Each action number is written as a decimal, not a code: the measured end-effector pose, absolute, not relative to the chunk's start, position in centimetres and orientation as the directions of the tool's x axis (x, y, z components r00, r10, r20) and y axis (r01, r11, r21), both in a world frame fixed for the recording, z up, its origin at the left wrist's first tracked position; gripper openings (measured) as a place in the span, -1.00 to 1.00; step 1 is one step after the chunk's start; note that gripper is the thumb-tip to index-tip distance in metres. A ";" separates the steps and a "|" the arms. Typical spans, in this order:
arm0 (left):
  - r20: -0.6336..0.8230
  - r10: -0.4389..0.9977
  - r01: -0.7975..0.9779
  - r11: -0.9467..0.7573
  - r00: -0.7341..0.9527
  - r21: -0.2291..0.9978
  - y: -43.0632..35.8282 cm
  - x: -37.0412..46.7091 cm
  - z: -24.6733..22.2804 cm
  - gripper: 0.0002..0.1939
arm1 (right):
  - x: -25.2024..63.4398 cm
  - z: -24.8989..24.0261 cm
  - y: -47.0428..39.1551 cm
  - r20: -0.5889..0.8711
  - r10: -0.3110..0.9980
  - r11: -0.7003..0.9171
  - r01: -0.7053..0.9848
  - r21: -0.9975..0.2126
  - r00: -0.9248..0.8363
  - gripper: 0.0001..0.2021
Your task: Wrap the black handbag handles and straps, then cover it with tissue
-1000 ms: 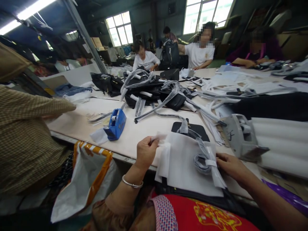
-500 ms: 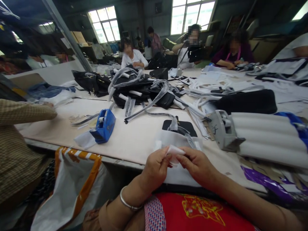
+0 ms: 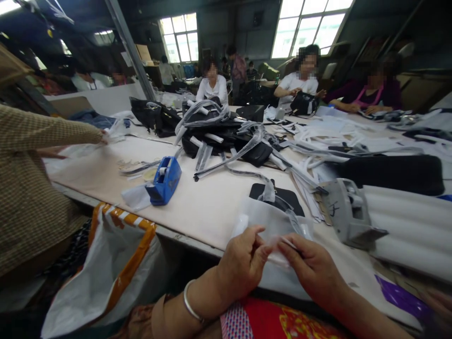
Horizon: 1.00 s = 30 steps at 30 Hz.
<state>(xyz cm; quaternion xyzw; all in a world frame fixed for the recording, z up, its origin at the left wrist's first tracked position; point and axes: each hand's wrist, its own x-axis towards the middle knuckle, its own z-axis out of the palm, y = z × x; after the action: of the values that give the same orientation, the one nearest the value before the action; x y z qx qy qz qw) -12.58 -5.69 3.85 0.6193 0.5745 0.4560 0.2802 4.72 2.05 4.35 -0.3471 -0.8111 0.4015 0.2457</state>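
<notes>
A black flat bag piece [image 3: 277, 197] with clear-wrapped straps lies at the table's front, partly under a translucent white sheet [image 3: 259, 214]. Over that sheet, my left hand [image 3: 245, 259] has its fingers curled, the thumb and index tips near a thin whitish piece that is blurred. My right hand [image 3: 310, 263] pinches the same pale piece between thumb and fingers, just to the right. Whether the left fingertips still grip it is unclear. A silver bangle [image 3: 190, 301] circles my left wrist.
A blue tape dispenser [image 3: 164, 181] stands left, a grey one [image 3: 348, 212] right beside white foam rolls [image 3: 409, 230]. Wrapped black bags [image 3: 226, 134] are heaped behind. A white sack [image 3: 88, 268] hangs at the front edge. A person's checked sleeve [image 3: 52, 129] reaches in at left; others sit across.
My hands have moved slightly apart and lower, and the white piece between them looks thinner. The view has turned left. The person at left has reached farther over the table.
</notes>
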 end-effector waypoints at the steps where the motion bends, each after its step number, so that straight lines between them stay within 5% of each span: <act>1: 0.287 0.955 0.490 -0.214 -0.078 0.845 -5.6 -12.6 3.8 -0.65 | 4.6 4.2 2.1 0.131 0.764 0.443 0.365 -0.819 -0.632 -0.66; 5: 0.328 0.945 0.496 -0.281 -0.007 0.821 -5.1 -12.2 3.3 -0.68 | 3.5 3.9 2.3 0.178 0.732 0.458 0.282 -0.843 -0.658 -0.66; 13: -0.007 0.998 0.302 0.025 -0.061 0.953 -4.2 -11.3 2.3 -0.40 | 3.6 4.2 2.5 0.218 0.708 0.462 0.207 -0.862 -0.672 -0.65; 19: -0.159 0.984 0.150 0.169 -0.075 0.974 -3.3 -11.0 3.8 -0.58 | 4.4 3.4 3.2 0.235 0.800 0.463 0.319 -0.827 -0.552 -0.66; 30: -0.147 0.959 0.344 0.226 -0.241 0.911 -2.5 -11.5 4.7 -0.66 | 7.6 3.8 4.3 0.299 0.804 0.494 0.299 -0.816 -0.514 -0.79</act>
<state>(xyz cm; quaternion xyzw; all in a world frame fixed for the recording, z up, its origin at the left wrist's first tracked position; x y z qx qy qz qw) -11.49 -2.49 4.66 0.4787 0.6804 0.3972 0.3876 7.56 4.27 3.84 -0.3488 -0.7910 0.3621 0.3485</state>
